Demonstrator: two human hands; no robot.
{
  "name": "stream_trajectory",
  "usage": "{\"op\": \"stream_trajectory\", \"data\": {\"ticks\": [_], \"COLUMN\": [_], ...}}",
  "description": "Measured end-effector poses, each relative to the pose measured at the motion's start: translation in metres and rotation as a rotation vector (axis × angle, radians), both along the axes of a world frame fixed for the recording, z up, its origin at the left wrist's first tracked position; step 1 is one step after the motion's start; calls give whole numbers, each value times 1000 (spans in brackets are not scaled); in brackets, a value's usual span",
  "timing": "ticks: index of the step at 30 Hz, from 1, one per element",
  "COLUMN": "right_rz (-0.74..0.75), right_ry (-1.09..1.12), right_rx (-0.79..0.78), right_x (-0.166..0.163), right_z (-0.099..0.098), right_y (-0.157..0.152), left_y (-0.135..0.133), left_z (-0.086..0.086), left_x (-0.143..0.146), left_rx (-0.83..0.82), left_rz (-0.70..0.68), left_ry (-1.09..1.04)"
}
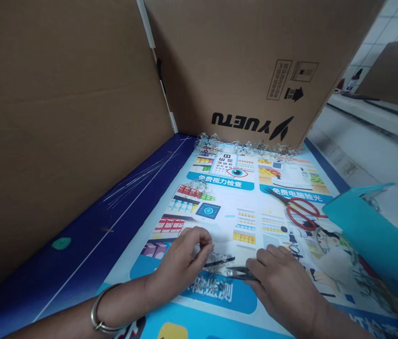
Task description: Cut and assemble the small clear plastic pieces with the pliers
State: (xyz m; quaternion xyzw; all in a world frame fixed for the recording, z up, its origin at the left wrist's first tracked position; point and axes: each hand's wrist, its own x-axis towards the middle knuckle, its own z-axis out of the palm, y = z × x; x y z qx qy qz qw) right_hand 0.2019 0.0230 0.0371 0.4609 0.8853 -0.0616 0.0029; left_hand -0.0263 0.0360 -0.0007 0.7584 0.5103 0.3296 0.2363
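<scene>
My left hand [181, 263], a metal bangle on its wrist, rests on a printed poster [227, 202] with its fingers pinched on a small crinkled piece of clear plastic [216, 264]. A thin black strip [224, 259] lies in that plastic. My right hand [283, 282] lies palm down beside it, fingers curled over a small dark metal tool [237, 272] whose tip points left toward the plastic. The two hands are almost touching.
Red-handled scissors [299, 209] lie on the poster at the right. A teal bag [371, 235] stands at the right edge. Large cardboard boxes [248, 66] wall the back and left. Clear plastic scraps [244, 147] line the back box's base.
</scene>
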Motion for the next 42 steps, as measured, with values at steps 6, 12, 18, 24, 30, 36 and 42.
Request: {"op": "stream_trajectory", "data": {"ticks": [6, 12, 18, 24, 30, 36, 42], "right_rz": [-48, -35, -51, -58, -84, -106, -101], "right_ry": [-23, -65, -134, -210, -216, -202, -176], "right_rx": [-59, -81, -72, -45, -5, 43, 110], "right_x": [3, 6, 1, -6, -11, -7, 7], "right_z": [11, 20, 30, 34, 33, 39, 23], "right_y": [3, 3, -4, -10, -10, -7, -8], "left_y": [-3, -6, -10, -15, -19, -21, -20], "left_z": [-2, 0, 2, 5, 4, 4, 6], "left_x": [1, 5, 7, 9, 11, 11, 11], "left_rx": [-5, -14, 3, 9, 10, 31, 39], "left_rz": [-35, -35, -21, -70, -120, -110, -90], "left_ry": [-46, -40, -26, -6, -18, -21, 6]}}
